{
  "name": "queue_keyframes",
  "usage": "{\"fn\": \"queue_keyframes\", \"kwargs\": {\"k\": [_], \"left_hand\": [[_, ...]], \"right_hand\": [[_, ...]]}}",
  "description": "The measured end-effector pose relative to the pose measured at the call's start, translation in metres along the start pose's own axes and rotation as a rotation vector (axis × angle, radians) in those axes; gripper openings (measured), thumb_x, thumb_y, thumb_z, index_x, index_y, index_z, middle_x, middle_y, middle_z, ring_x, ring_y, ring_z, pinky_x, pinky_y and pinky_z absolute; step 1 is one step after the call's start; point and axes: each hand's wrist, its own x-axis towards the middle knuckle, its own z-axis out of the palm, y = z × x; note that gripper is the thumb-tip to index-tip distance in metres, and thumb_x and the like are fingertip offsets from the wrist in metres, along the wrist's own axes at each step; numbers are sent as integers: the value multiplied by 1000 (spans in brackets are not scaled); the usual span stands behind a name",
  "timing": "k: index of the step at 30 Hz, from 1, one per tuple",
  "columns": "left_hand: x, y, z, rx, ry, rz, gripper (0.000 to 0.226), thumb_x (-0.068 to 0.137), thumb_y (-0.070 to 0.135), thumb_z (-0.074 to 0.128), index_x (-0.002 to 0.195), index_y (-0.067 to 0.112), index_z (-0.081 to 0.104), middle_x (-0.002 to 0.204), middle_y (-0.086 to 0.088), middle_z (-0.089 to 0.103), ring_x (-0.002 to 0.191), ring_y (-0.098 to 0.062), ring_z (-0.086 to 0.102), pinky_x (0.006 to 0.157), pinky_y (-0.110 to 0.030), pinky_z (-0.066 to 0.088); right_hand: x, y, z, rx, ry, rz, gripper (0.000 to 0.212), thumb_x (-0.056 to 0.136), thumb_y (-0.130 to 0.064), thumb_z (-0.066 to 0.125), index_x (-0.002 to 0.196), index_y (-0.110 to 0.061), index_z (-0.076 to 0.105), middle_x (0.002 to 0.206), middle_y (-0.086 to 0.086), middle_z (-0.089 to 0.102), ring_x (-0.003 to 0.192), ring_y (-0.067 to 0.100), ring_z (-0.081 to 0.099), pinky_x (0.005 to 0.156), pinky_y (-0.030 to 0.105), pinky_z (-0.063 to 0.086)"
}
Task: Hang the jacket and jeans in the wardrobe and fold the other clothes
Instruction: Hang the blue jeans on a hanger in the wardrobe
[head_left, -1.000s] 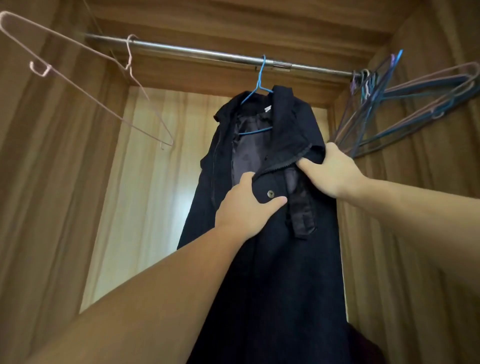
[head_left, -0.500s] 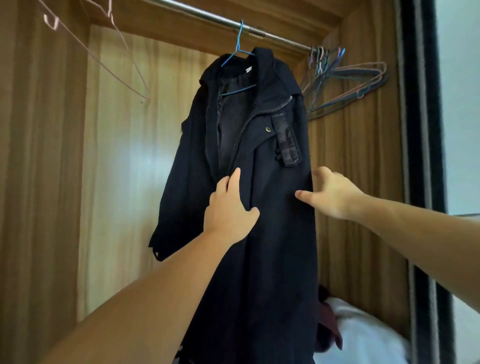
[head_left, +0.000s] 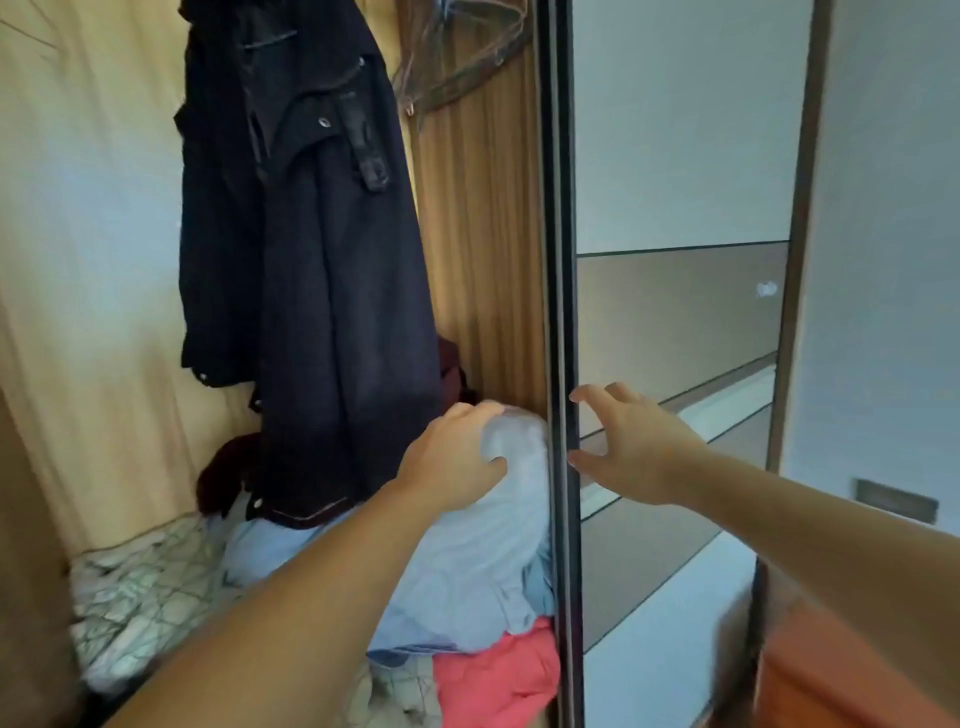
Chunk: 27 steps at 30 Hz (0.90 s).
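The dark navy jacket (head_left: 311, 249) hangs inside the wooden wardrobe, its hem touching a pile of clothes below. My left hand (head_left: 457, 457) hovers in front of a light blue garment (head_left: 483, 561) on top of that pile, fingers curled and apart, holding nothing. My right hand (head_left: 628, 447) is spread open just right of the dark sliding door edge (head_left: 563, 312), thumb and fingers near the frame without gripping it. The jacket's hanger is out of view above the frame. No jeans are visible.
A pink-red garment (head_left: 498, 675) and a beige one (head_left: 395, 696) lie under the blue one. A white patterned cloth (head_left: 140, 577) covers the wardrobe floor at left, a maroon item (head_left: 228, 467) behind the jacket. Spare hangers (head_left: 457, 67) hang top right. The sliding door panel (head_left: 680, 364) fills the right.
Both hands let go of the jacket and dropped down. The view tilted down and right; the left hand now sits over the clothes pile, the right hand by the sliding door edge.
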Motion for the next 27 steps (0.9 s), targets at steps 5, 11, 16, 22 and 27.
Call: {"fn": "queue_keyframes", "kwargs": {"k": [5, 11, 16, 22, 27], "left_hand": [[-20, 52, 54, -6, -156, 157, 63, 87, 35, 61, 145, 35, 36, 145, 6, 41, 128, -21, 45, 98, -39, 45], [-36, 95, 114, -82, -267, 384, 64, 87, 40, 59, 146, 34, 36, 149, 10, 38, 133, -17, 41, 102, -36, 42], [-70, 127, 161, -290, -396, 577, 60, 89, 39, 60, 145, 33, 38, 146, 7, 42, 130, -18, 45, 102, -37, 44], [-149, 166, 214, -317, -604, 726, 57, 92, 47, 55, 144, 40, 33, 149, 10, 37, 129, -18, 45, 101, -38, 48], [-229, 241, 205, -316, -650, 1008, 57, 92, 42, 55, 146, 38, 34, 151, 12, 34, 136, -15, 37, 107, -34, 41]], "right_hand": [[-86, 49, 2, -52, -60, 156, 64, 92, -50, 53, 147, -32, 25, 147, -2, 36, 128, 21, 44, 104, 38, 40], [-183, 84, 6, -114, -33, 483, 59, 91, -47, 54, 145, -35, 31, 147, -5, 38, 128, 20, 45, 105, 39, 41], [-264, 70, 19, -108, 39, 790, 61, 91, -49, 56, 145, -34, 31, 145, -4, 40, 124, 20, 50, 100, 38, 47], [-388, 26, 21, -109, 72, 1077, 61, 90, -46, 59, 143, -33, 33, 139, -6, 42, 115, 16, 52, 93, 31, 49], [-509, -13, 0, -97, 112, 1333, 64, 87, -45, 60, 143, -32, 32, 133, -4, 42, 105, 16, 52, 91, 33, 47]]}}
